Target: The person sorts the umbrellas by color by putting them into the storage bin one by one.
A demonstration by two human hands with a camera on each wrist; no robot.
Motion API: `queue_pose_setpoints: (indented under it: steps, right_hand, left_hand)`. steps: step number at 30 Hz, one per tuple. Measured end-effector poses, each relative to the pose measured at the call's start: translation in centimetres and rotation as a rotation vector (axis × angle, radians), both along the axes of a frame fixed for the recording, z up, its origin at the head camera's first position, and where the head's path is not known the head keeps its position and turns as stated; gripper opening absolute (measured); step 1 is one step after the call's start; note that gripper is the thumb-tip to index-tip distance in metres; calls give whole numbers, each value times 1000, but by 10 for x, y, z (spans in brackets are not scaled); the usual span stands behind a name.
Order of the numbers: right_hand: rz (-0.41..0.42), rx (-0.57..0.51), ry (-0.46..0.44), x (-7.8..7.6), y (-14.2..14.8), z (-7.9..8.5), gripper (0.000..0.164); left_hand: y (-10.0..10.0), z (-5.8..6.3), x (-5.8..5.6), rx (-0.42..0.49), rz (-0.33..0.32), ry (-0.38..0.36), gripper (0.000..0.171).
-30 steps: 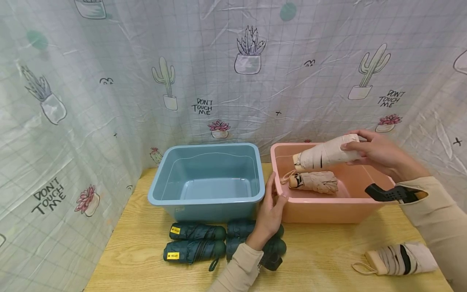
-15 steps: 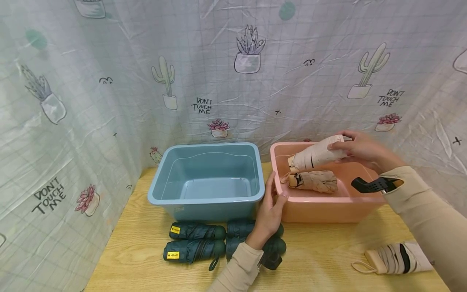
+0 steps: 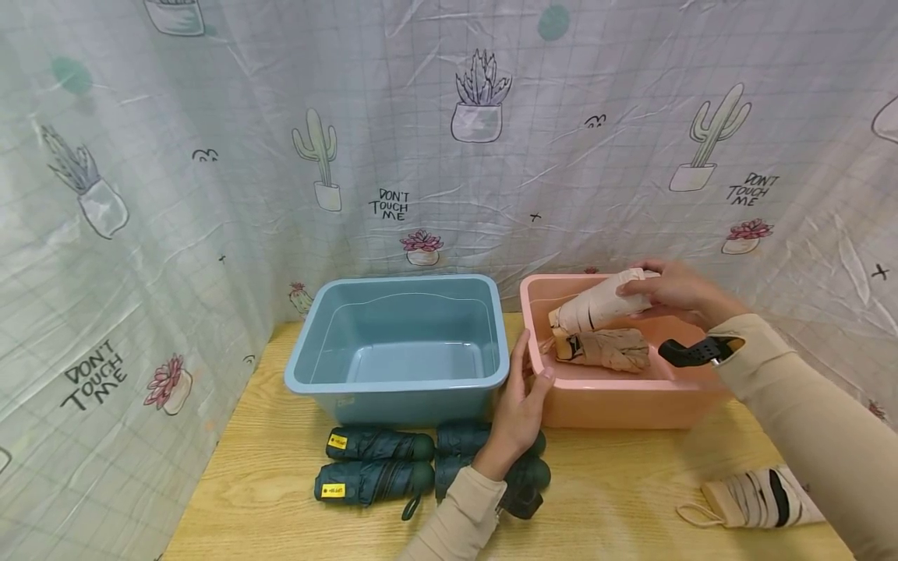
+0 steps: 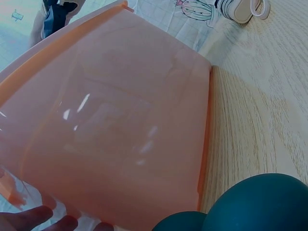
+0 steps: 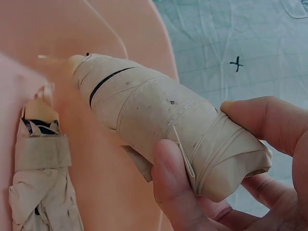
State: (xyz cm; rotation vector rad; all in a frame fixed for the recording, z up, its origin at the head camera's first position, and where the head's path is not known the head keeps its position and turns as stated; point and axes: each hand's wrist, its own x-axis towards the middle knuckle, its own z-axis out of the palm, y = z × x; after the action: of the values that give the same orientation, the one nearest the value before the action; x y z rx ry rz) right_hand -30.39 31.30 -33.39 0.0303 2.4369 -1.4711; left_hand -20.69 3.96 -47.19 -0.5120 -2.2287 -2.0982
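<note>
One umbrella (image 3: 596, 304), gripped by right fingers (image 5: 171, 175), is seemingly being placed in the pink bin (image 3: 617, 407) clasped by left fingers (image 3: 519, 365), needing lowering.

The table (image 3: 245, 491) is surfaced in pale wood grain. Towards its back left corner a blue tub (image 3: 396, 387) is placed, its lip turned outward. In front of the tub, set in from the table's left edge, four dark green umbrellas (image 3: 379, 475) are laid in two rows of two; the left pair is marked with yellow labels (image 3: 333, 491), the right pair partly hidden. Along the back and left edges a pale curtain (image 3: 245, 86) is hung, printed with potted plants (image 3: 481, 121) and "DON'T TOUCH ME".
</note>
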Motion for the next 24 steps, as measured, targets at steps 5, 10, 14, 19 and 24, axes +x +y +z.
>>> queue_pose_setpoints:
  steps: [5, 10, 14, 19, 24]
  right_hand:
    - [-12, -13, -24, -6, 0, -5, 71]
    - [-6, -9, -42, -9, -1, -9, 70]
    - [1, -9, -84, -11, -2, -11, 69]
    - [18, 26, -133, -15, -2, -15, 77]
    - [19, 47, -168, -18, -2, -20, 73]
  left_hand:
    - [0, 0, 0, 2, -1, 9, 67]
    - [-1, -1, -1, -4, 1, 2, 68]
    - [-1, -1, -1, -3, 3, -3, 67]
    - [-1, -1, -1, -8, 10, -6, 67]
    - [-1, -1, -1, -10, 11, -10, 67]
